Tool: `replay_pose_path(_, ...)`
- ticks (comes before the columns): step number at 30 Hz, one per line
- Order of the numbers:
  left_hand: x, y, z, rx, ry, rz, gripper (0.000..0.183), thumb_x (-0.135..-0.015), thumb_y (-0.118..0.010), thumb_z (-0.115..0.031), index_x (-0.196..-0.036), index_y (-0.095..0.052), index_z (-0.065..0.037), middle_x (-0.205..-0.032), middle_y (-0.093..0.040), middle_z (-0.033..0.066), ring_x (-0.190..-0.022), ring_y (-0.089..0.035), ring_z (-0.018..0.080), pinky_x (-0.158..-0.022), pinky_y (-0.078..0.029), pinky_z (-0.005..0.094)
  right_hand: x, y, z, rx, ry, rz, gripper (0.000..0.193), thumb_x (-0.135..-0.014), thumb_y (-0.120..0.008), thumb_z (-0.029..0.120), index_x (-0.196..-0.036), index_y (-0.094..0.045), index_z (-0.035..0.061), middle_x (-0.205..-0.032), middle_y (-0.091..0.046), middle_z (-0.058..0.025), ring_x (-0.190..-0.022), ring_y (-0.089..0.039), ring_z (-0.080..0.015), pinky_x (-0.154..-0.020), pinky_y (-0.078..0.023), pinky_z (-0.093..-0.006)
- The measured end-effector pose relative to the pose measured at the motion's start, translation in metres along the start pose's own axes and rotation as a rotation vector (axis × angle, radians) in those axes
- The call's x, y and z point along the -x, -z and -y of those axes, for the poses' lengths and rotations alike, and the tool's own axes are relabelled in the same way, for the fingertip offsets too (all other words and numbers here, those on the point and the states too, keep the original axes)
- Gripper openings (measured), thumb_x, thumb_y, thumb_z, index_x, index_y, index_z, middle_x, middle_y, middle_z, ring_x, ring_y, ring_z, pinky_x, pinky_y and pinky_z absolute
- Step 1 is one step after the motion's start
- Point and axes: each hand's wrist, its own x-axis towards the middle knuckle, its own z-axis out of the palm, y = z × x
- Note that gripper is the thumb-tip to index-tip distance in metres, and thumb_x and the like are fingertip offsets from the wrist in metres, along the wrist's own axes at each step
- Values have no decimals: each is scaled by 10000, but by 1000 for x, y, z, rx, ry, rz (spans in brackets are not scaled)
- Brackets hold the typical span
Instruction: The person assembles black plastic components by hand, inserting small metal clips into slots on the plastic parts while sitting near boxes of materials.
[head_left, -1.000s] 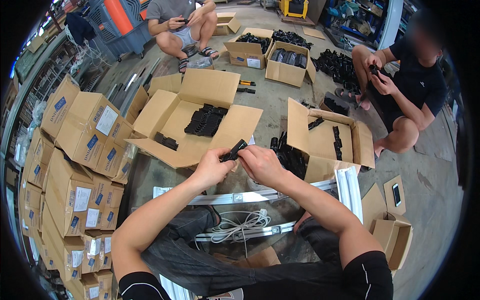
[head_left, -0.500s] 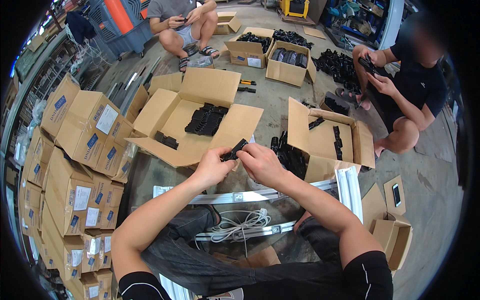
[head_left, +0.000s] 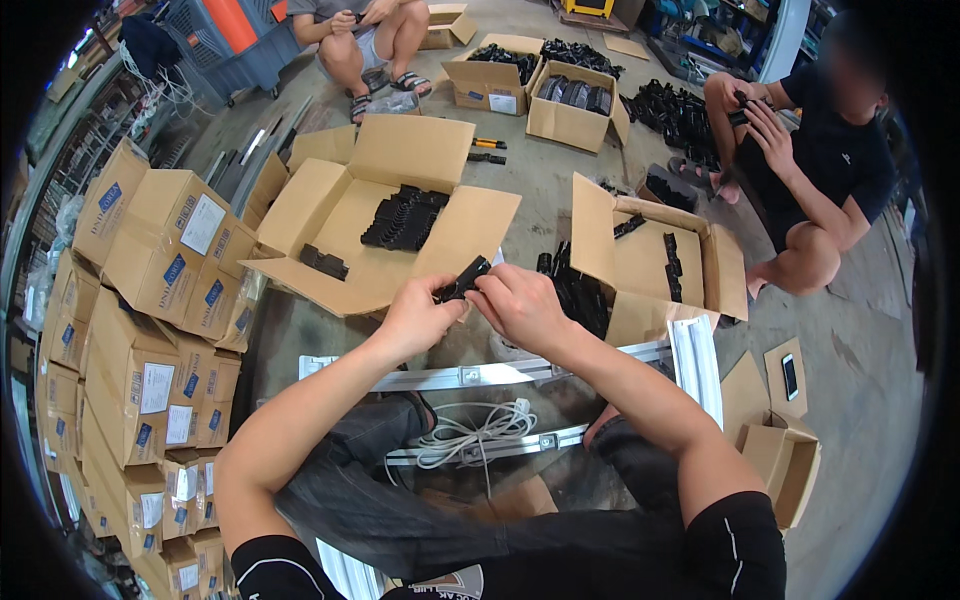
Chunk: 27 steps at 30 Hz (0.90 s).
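Observation:
Between both my hands is a small black plastic part (head_left: 464, 278), held tilted over the near flap of an open cardboard box. My left hand (head_left: 424, 314) grips its lower left end with closed fingers. With thumb and fingers pinched together, my right hand (head_left: 518, 305) holds the upper right end. The open box (head_left: 340, 226) beyond my hands contains a neat row of similar black parts (head_left: 404, 218) and a smaller group (head_left: 324, 262) nearer its left side. Right of my hands lies a heap of loose black parts (head_left: 577, 292), beside a second open box (head_left: 706, 262) with several parts inside.
Closed cartons (head_left: 150, 380) are stacked at my left. A metal frame (head_left: 480, 376) crosses before my legs, with a coiled cable (head_left: 476, 434) beside it. Two people squat ahead, one (head_left: 835, 190) at the right handling a black part. A phone (head_left: 789, 376) lies on cardboard at the right.
The whole scene has shifted slightly up and left in view. My hands still hold the black part, now a little lower relative to the box. The right-hand person's hands have shifted on their part.

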Motion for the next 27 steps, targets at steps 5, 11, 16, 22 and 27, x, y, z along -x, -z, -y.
replay_pose_path(5, 2, 1, -1, -33, -47, 0, 340, -859, -669, -124, -1162, -653, 30, -763, -657, 30, -609, -573, 82, -549, -453, 266, 2, -4, 0, 63, -40, 32, 217, -843, -723, 213, -791, -590, 49, -721, -541, -82, -607, -596, -262, -510, -464, -376)
replay_pose_path(11, 3, 4, -6, 1, 76, -3, 372, -848, -680, -119, -1180, -645, 46, -827, -690, 61, -675, -612, 93, -613, -486, 267, -6, 4, 7, -92, -106, -49, 227, -836, -716, 210, -784, -571, 43, -772, -559, -107, -616, -599, -287, -527, -467, -394)
replay_pose_path(16, 1, 2, 1, -113, -79, -42, 395, -839, -688, -122, -1188, -638, 56, -870, -704, 98, -707, -628, 111, -648, -500, 282, 1, -3, 0, -35, -75, 67, 220, -828, -712, 202, -856, -571, 35, -795, -566, -113, -649, -610, -295, -537, -468, -395)
replay_pose_path(22, 7, 1, -10, -165, -93, -70, 400, -830, -693, -132, -1178, -642, 58, -882, -706, 114, -726, -635, 134, -672, -505, 296, -5, 4, 7, -81, -101, 32, 225, -842, -709, 212, -819, -563, 42, -737, -564, -105, -623, -605, -294, -533, -464, -399)
replay_pose_path(27, 8, -1, -16, -223, -124, -72, 419, -836, -693, -143, -1199, -631, 58, -859, -702, 109, -722, -628, 133, -676, -502, 297, 0, 1, 1, -59, -98, 69, 223, -839, -706, 214, -848, -569, 37, -761, -574, -110, -627, -607, -295, -529, -463, -394)
